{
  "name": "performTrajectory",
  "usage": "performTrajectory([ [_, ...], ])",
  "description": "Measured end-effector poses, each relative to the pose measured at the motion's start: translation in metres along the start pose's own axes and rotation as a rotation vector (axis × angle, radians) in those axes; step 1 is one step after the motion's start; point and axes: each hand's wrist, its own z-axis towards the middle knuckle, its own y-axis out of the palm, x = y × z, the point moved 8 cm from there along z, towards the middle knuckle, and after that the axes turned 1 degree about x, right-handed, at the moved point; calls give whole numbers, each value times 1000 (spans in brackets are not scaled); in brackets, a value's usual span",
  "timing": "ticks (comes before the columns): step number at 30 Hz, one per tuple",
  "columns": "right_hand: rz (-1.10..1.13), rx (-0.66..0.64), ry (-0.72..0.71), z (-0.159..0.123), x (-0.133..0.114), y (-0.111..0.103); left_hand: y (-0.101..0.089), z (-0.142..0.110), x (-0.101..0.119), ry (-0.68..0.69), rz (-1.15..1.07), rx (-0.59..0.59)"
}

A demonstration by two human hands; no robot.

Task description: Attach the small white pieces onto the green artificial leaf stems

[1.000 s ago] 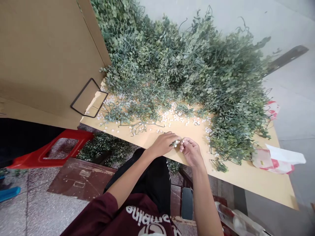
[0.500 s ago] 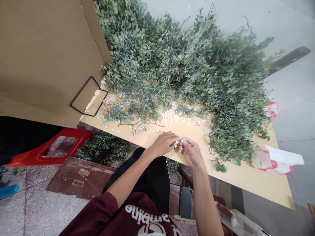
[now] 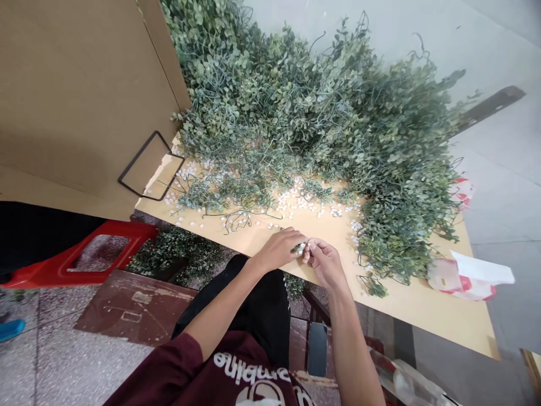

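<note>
While the curled left hand [image 3: 279, 248] holds a green-and-white leafy sprig [image 3: 299, 248], the pinched right hand [image 3: 324, 262], contents unclear, has neared from three o'clock to work it.

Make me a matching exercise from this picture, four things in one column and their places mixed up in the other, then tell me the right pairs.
1. Small sprig
2. White bits
3. Dark phone-shaped slab
4. Red plastic piece

A. Beside the right forearm, below tabletop height
B. At the picture's left, below the brown panel
C. Held in the left hand
D. Strewn over the tabletop, near the greenery heap

Pairs: 1-C, 2-D, 3-A, 4-B.
</note>
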Motion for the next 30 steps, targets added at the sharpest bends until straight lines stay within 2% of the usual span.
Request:
performTrajectory([
  [12, -25, 32, 9, 0, -2, 2, 1, -1, -2, -27, -38, -9],
  [16, -29, 66, -16, 3, -1, 1, 0, -2, -6, -86, -89, 8],
  [20, -6, 147, -110, 4, 1, -4, -1, -3, -13, -190, -130, 40],
  [24, -131, 214, -187, -1, -1, -5, 0, -4, -16, -218, -123, 38],
  [30, -278, 196, -183, -1, -5, -4, -3, -4, -16, -223, -144, 42],
])
